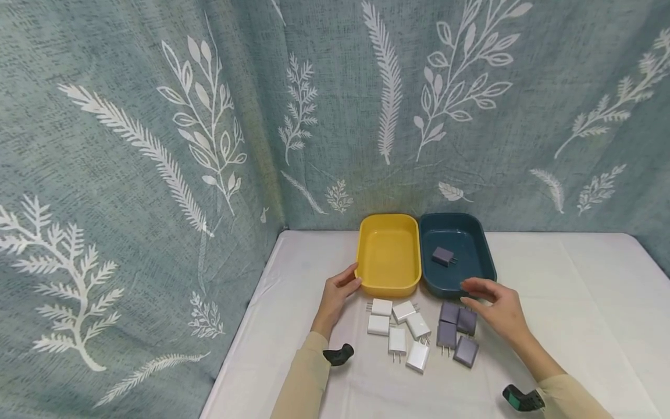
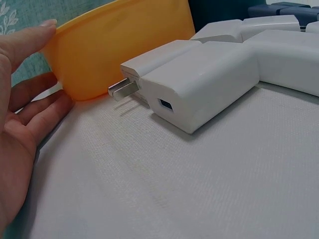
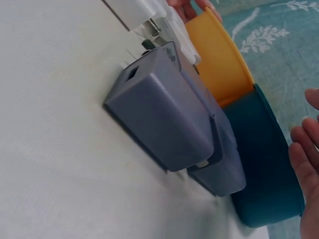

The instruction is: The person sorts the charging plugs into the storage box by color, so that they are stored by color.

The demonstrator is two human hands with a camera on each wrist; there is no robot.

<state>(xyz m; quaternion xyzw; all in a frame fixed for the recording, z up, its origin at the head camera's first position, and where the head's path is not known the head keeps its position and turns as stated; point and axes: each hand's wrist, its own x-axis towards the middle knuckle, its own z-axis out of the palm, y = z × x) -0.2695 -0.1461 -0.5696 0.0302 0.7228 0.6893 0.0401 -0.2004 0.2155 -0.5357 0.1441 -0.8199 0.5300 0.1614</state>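
My left hand (image 1: 333,299) is at the near left corner of a yellow tray (image 1: 389,259). In the left wrist view its thumb touches the rim and the other fingers lie against the wall near the base. My right hand (image 1: 501,307) hovers at the near right rim of a dark blue tray (image 1: 466,238), fingers loosely bent, nothing between them. One purple-grey charger plug (image 1: 443,256) lies in the blue tray. Several similar purple-grey charger plugs (image 1: 466,351) lie in front of it, beside my right hand. Several white charger plugs (image 1: 396,340) lie before the yellow tray.
Both trays stand side by side at the back of a table with a white cloth (image 1: 570,291). Right behind them hangs a blue-green curtain (image 1: 335,116) with white leaf patterns, which also closes off the left side.
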